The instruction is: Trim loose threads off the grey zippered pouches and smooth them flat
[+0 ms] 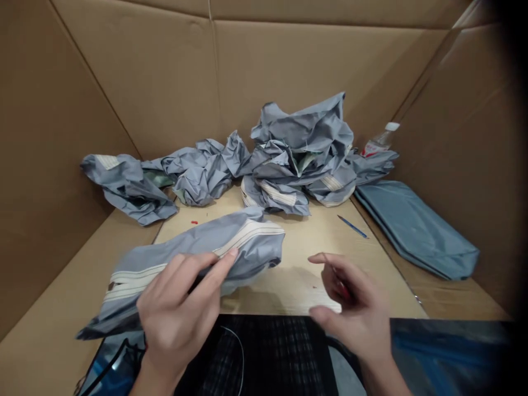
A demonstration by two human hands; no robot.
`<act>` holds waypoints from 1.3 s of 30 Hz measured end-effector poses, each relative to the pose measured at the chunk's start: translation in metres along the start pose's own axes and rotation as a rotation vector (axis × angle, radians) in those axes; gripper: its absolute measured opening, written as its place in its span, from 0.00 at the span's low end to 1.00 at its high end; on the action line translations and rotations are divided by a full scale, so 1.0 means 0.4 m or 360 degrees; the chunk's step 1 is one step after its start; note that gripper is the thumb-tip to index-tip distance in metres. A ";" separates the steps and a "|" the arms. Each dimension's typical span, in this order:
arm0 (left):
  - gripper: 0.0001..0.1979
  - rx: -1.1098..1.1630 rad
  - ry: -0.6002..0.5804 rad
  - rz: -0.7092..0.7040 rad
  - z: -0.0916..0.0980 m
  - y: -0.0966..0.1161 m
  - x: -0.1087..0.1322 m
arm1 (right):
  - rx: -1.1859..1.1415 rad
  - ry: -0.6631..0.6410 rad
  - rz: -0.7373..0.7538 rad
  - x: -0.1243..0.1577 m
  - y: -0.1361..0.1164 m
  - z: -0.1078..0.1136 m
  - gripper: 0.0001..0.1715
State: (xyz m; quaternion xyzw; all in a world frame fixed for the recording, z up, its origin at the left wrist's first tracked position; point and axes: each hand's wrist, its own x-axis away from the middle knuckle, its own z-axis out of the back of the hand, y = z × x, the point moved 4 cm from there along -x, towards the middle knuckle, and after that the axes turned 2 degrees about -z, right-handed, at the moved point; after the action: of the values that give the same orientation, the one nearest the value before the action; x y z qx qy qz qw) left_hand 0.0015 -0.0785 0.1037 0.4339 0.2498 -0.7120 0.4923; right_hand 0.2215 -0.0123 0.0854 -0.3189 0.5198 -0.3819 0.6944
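Head view: a crumpled grey fabric cover with a cream striped band [193,250] is seen at the near left edge of the cardboard worktop [305,242]. It is touched by the outstretched fingers of the left hand [181,313]. The right hand [350,308] is half curled just beside it; whether anything is held cannot be told.

Left hand [177,322] and right hand [357,313] bare to the wrists (nails short)

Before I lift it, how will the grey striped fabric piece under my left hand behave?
Probably floppy: the grey fabric piece with cream stripes creases in the left hand. Likely light and slippery, judging by its thin sheen.
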 end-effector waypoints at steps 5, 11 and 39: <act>0.23 -0.0141 -0.0056 -0.0143 -0.025 0.027 0.000 | -0.0060 -0.0090 -0.0362 -0.015 -0.015 -0.065 0.12; 0.23 -0.0153 -0.0090 -0.0150 -0.043 0.022 0.010 | -0.0224 -0.0143 -0.0569 -0.011 0.000 -0.077 0.17; 0.29 -0.0247 -0.0143 0.0431 0.117 -0.088 0.102 | 0.0165 -0.0068 -0.0213 -0.036 0.083 -0.047 0.10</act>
State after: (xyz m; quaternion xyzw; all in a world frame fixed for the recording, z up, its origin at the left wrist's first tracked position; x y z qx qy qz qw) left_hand -0.0538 -0.1214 0.0892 0.3921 0.2211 -0.6363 0.6265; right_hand 0.2074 0.0160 0.0595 -0.3246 0.4618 -0.4470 0.6939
